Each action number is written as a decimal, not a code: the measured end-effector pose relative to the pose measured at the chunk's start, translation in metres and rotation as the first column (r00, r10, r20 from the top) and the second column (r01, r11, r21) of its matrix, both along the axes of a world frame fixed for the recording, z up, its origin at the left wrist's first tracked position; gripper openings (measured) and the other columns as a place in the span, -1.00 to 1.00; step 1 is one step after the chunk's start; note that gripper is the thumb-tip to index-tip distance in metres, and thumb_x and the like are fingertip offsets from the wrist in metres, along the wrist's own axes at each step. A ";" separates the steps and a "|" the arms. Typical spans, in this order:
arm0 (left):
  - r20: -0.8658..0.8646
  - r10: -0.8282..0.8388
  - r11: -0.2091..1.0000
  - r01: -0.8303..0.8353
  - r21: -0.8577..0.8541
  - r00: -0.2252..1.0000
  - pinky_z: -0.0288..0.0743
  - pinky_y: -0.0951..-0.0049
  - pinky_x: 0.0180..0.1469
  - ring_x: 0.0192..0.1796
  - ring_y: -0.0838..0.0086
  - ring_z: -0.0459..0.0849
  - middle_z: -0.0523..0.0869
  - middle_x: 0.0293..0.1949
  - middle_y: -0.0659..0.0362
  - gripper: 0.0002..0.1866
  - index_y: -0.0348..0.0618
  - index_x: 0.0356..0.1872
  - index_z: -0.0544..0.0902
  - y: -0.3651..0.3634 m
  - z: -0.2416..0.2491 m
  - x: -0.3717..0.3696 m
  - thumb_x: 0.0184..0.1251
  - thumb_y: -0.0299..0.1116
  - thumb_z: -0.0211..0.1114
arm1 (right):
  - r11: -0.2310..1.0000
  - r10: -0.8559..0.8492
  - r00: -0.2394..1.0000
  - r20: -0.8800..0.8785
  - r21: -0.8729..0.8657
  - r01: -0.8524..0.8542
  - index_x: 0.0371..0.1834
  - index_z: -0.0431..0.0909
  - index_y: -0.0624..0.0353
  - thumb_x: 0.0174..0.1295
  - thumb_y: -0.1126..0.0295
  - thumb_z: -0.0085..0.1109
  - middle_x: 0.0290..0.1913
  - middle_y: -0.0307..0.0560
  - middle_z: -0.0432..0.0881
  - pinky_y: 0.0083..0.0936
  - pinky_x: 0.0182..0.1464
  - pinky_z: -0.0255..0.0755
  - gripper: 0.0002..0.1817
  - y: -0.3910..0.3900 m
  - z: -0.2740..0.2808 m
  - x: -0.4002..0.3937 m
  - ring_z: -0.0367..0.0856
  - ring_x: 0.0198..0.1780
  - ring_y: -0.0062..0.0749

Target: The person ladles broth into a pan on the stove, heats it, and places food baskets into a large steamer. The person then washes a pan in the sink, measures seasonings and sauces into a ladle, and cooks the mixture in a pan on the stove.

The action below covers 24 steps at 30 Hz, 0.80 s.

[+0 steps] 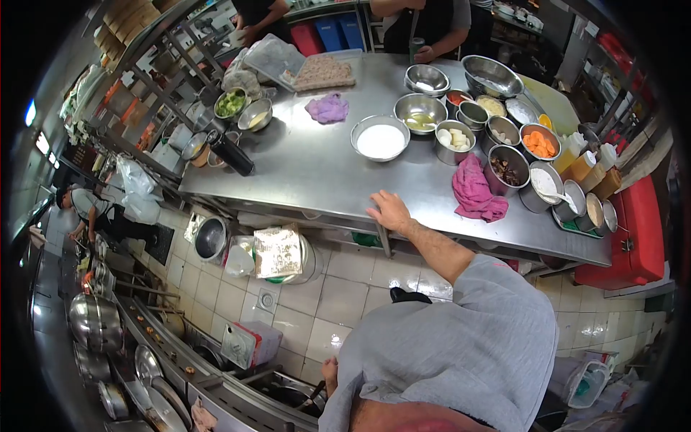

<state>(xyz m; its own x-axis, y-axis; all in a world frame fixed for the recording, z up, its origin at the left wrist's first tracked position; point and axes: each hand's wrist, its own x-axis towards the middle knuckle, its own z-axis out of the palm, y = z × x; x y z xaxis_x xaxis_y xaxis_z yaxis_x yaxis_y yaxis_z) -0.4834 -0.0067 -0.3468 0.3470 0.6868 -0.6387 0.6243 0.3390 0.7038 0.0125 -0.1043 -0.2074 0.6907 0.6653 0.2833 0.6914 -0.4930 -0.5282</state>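
My right hand (391, 210) rests at the near edge of the steel worktable (302, 173), fingers spread and holding nothing. Beyond it stands a metal bowl of white contents (381, 142). A crumpled pink cloth (479, 191) lies to its right, beside a pot of dark brown pieces (507, 170). My left hand (330, 370) hangs low at my left side by the stove, its fingers curled. Close below it is the dark handle (314, 393) of a pan or tool. I cannot tell what, if anything, the left fingers hold.
Sauce bottles (579, 167) and several ingredient pots fill the table's right end. A black flask (232, 154), purple cloth (327, 108) and tray of minced food (325, 70) stand farther left. Two people are across the table; another person (93, 209) works far left. A bucket (306, 259) sits on the floor.
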 end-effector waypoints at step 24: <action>-0.138 -0.116 0.977 0.138 0.160 0.984 0.48 0.45 -0.28 -0.40 0.43 0.59 0.66 -0.41 0.12 -0.76 -0.34 -0.32 0.59 0.046 -0.137 -0.013 0.09 -0.33 0.29 | 0.999 -0.030 0.999 0.016 -0.038 0.031 -0.22 0.44 0.16 0.18 0.17 0.03 -0.23 -0.03 0.44 -0.29 -0.03 0.25 -0.72 0.004 0.003 -0.001 0.41 -0.11 -0.15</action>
<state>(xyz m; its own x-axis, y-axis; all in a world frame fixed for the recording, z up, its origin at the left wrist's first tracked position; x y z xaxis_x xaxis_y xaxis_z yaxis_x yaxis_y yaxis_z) -0.4960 0.0393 -0.4837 0.3614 0.7439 -0.5622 0.7427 0.1348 0.6559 0.0118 -0.1008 -0.2039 0.7067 0.6543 0.2691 0.6836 -0.5337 -0.4978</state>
